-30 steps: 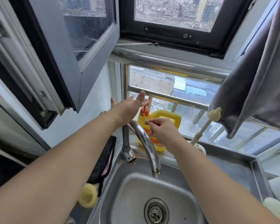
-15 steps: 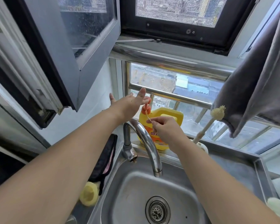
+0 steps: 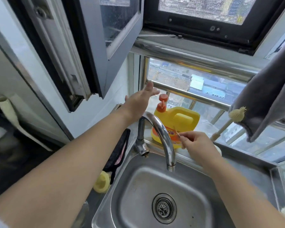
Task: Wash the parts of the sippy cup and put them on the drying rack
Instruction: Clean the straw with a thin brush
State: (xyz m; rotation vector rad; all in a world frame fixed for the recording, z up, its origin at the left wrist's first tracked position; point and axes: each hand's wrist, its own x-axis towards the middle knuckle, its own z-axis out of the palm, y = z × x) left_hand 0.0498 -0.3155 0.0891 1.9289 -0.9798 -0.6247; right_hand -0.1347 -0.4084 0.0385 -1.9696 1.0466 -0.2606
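Left hand [image 3: 139, 102] lifted off pump bottle [image 3: 174, 122], fingers spread, right hand [image 3: 196, 143] pinching thin stick [image 3: 177, 132]

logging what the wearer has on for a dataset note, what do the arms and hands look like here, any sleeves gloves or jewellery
Both forearms are bare right up to the frame edge. The left hand and the right hand wear no gloves, and no rings, watch or bracelet show on the fingers or wrists. A pale blurred patch at the lower left corner might be a sleeve edge, but it cannot be told.

Both arms reach far from the near edge. The left hand [image 3: 139, 100] is raised with fingers straight and spread. The right hand [image 3: 195, 143] is lower, its fingers curled in a pinch.
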